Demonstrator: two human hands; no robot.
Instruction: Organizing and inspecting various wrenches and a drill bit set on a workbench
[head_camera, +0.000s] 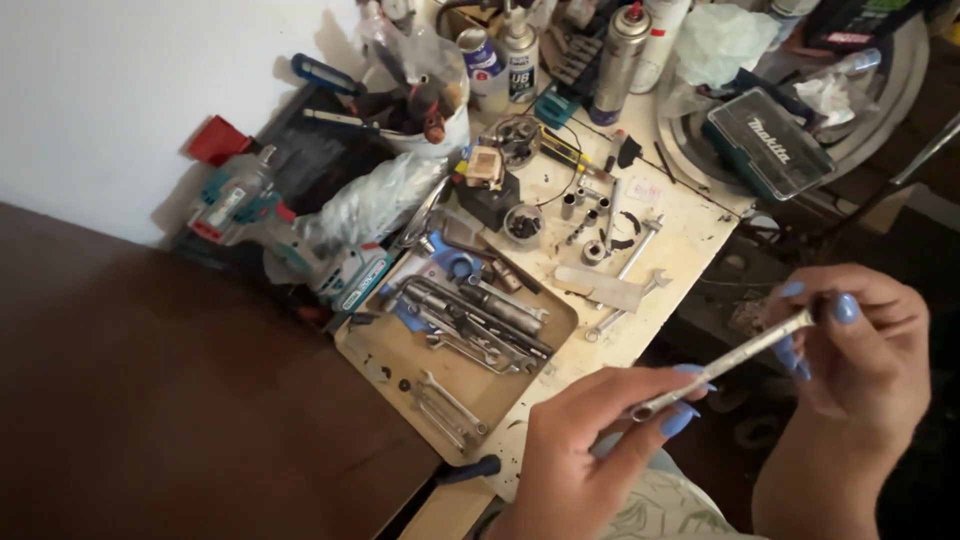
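Head view: both hands hold one slim metal wrench (725, 362) up in the air, right of the workbench (690, 235) edge and clear of it. Left hand (585, 450) pinches the lower ring end between thumb and fingertips, fingers closed on it. Right hand (860, 345) grips the upper end, fingers curled around it, thumb on top. Blue nail polish on both hands. Wrench runs diagonally, low left to high right, touching nothing else.

On the bench, shallow tin tray (375, 350) left of the hands, holding a pile of sockets, extension bars and wrenches (480, 320); two small spanners (445, 405) lie at its near corner. Loose combination wrench (625, 305) lies on the bench just right of the tray, near a flat pale strip (600, 287). Small sockets (590, 235) scattered further back. Spray cans (618, 60) stand at the rear, next to a white tub (435, 130) stuffed with tools. Dark teal bit case (768, 143) sits at upper right on a round metal piece. Teal power tool (255, 205) wrapped in clear plastic lies at left by the white wall. Brown surface (150, 400) fills lower left.
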